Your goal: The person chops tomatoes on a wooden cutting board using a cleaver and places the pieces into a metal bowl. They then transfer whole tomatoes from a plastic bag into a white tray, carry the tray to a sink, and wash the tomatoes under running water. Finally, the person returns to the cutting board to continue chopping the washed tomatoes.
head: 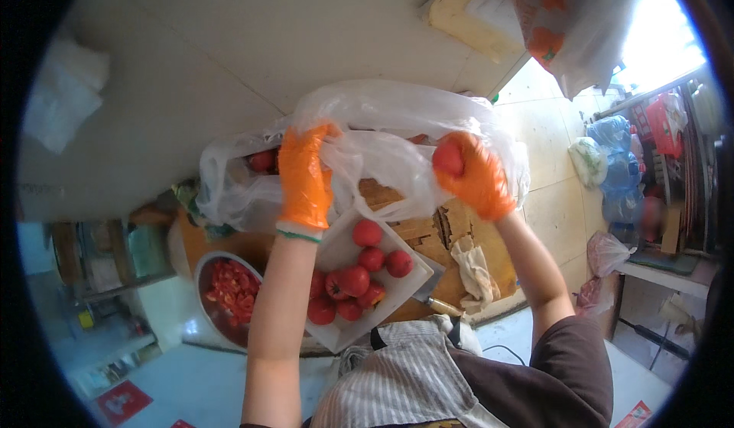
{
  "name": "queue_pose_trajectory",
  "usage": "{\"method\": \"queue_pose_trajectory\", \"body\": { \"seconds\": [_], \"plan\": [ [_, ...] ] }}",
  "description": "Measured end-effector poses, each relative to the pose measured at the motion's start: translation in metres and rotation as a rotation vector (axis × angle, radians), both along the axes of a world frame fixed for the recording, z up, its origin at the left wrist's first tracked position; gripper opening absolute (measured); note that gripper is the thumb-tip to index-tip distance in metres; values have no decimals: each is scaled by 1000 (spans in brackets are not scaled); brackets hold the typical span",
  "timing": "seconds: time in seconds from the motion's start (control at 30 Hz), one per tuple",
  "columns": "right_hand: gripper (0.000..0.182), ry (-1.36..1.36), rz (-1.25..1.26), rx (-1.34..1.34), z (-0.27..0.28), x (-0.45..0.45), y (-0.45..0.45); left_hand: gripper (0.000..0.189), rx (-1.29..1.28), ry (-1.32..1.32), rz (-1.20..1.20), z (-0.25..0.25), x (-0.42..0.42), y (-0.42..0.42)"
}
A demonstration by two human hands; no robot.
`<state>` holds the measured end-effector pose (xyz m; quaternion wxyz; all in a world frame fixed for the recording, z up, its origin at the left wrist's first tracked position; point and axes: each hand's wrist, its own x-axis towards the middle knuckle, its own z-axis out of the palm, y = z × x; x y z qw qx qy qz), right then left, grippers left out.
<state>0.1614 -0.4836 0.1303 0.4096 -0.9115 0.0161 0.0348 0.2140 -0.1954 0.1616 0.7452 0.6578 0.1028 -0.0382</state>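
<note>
An orange glove covers my left hand (304, 178), which grips the clear plastic bag (395, 156) at its left part. My right hand (484, 178), in a matching glove, holds a red tomato (448, 158) at the bag's right side. Another tomato (262, 161) shows inside the plastic, left of my left hand. Below the bag sits a white tray (416, 273) with several whole tomatoes (351, 280) in it. At the left, partly behind my forearm, a metal bowl (199, 270) contains cut tomato pieces (232, 287).
A cleaver (434, 279) with a wooden handle lies against the tray's right corner. Beside it is a crumpled cloth (475, 273) on the worn wooden surface (416, 227). A printed plastic bag (585, 27) hangs at upper right. Blue plastic bottles (619, 164) stand farther right.
</note>
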Motion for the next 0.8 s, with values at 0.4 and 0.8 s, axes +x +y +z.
{"method": "queue_pose_trajectory", "body": {
  "seconds": [0.4,0.8],
  "plan": [
    [34,78,-135,181,-14,45,-2,18,-77,-226,-32,16,30,18],
    [31,60,140,-311,-81,95,-25,15,-179,80,-140,26,8,-38]
  ]
}}
